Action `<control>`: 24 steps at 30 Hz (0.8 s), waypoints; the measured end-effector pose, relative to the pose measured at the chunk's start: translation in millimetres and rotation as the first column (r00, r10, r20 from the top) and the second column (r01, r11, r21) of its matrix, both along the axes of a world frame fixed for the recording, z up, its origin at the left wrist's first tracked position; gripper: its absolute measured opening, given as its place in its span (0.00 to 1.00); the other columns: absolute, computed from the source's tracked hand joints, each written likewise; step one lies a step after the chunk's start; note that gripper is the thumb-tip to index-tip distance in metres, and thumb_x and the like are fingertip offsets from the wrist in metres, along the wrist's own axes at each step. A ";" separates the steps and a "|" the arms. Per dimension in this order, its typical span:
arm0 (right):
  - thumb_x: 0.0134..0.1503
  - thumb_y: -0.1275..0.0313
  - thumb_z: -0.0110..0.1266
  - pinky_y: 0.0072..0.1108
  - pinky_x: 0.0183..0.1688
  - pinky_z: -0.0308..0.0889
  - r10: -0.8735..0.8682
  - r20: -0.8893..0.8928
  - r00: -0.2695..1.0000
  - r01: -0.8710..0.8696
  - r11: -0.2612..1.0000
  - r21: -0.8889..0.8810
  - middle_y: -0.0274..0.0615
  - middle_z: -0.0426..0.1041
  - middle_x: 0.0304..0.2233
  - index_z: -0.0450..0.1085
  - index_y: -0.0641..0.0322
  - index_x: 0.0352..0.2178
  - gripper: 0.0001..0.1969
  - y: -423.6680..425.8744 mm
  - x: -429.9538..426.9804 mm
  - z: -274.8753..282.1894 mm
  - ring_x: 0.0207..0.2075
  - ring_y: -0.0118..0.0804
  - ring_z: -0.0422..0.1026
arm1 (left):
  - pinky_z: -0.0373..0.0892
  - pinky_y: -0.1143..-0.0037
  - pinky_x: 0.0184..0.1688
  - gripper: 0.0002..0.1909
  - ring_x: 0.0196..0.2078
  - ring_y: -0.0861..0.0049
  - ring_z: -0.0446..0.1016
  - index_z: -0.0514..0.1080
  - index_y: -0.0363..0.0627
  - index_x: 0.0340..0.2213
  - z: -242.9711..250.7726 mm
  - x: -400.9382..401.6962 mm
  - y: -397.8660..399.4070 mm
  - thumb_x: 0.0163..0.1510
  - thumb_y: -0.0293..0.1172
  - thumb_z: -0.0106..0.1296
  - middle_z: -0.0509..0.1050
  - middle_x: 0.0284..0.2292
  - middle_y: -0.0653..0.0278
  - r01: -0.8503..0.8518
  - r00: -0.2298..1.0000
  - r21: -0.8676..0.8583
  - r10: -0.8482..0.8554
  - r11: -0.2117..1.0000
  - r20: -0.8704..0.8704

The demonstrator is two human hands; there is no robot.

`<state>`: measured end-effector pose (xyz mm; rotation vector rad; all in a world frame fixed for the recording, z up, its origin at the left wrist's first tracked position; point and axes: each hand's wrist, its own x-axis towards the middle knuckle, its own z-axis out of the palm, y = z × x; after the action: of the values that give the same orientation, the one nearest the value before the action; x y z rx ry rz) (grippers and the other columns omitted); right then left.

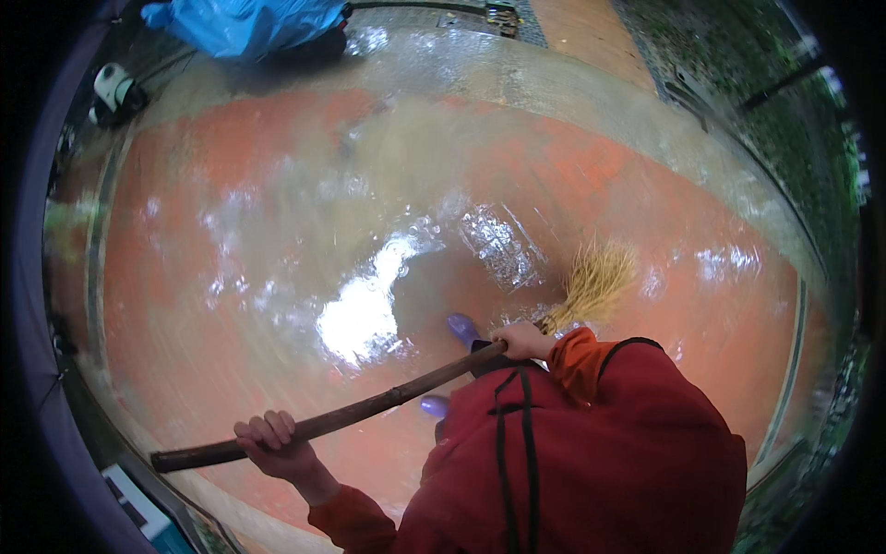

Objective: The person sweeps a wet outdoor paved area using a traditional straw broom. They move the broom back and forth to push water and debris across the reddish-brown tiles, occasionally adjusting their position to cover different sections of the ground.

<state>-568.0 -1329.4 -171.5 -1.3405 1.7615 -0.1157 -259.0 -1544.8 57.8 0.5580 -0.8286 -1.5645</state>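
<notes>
My left hand (273, 443) is wrapped around the upper part of a dark wooden broom handle (394, 396), close to its free end. Lower down the same handle, near the bristles, my right hand (524, 341) grips it. The handle runs slantwise across the front of my body. Beyond my right hand the pale straw broom head (595, 284) fans out over the wet red floor (208, 332). Whether all its tips touch the floor is hard to tell. Two purple boots, one forward (462, 329) and one lower (435, 406), show under my red apron (588, 450).
Muddy water (415, 152) and bright reflections spread over the paving. A blue plastic cover (249, 24) lies over something at the top left, with a white scooter (114, 86) beside it. Grass (699, 41) borders the upper right. Narrow grey strips (99, 256) cross the floor's sides.
</notes>
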 end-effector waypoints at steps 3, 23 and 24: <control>0.37 0.65 0.52 0.33 0.32 0.61 0.132 0.085 0.988 -0.132 0.991 0.000 0.40 0.69 0.26 0.68 0.48 0.28 0.11 -12.9 4.2 8.0 0.32 0.43 0.68 | 0.50 0.83 0.16 0.16 0.12 0.86 0.49 0.52 0.50 0.15 30.1 19.4 7.0 0.55 0.34 0.35 0.51 0.11 0.72 -0.088 0.980 -0.137 0.111 0.987 0.168; 0.35 0.71 0.52 0.33 0.26 0.61 0.951 0.142 0.273 -0.574 0.280 -0.770 0.36 0.69 0.19 0.69 0.50 0.24 0.09 6.4 273.9 82.4 0.25 0.43 0.69 | 0.53 0.81 0.23 0.12 0.17 0.84 0.51 0.55 0.48 0.16 125.1 99.5 563.8 0.52 0.28 0.37 0.50 0.13 0.73 -0.920 -0.188 -0.349 0.982 -0.176 0.001; 0.34 0.71 0.52 0.34 0.25 0.61 0.980 0.153 0.126 -0.684 0.198 -0.702 0.38 0.69 0.18 0.69 0.50 0.23 0.09 33.9 292.3 103.1 0.25 0.44 0.69 | 0.53 0.81 0.23 0.12 0.17 0.84 0.51 0.55 0.47 0.16 135.8 82.0 576.3 0.52 0.28 0.37 0.50 0.13 0.73 -0.891 -0.264 -0.389 0.964 -0.233 0.029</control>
<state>-275.7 -1295.5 -68.4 -2.2294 0.1002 -0.2735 -177.0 -968.5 193.5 0.9867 -0.4208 0.3005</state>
